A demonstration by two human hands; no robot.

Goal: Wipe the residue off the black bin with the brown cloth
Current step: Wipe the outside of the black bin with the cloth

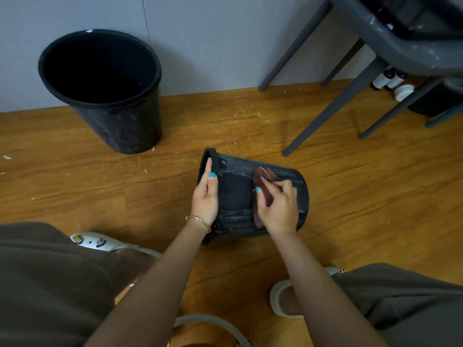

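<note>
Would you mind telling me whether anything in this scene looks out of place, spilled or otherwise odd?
The black bin lies on its side, its wall streaked with whitish residue, while the right hand presses the brown cloth on it and the left hand grips its rim. White flecks litter the wooden floor.

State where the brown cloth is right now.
In the head view, right of centre: the cloth lies on the tipped bin, under the right hand.

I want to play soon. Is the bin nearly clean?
Partly. A middle patch of the tipped black bin already looks dark and clean. The right hand presses the brown cloth on its side while the left hand holds the rim. White streaks remain along the top and bottom.
</note>
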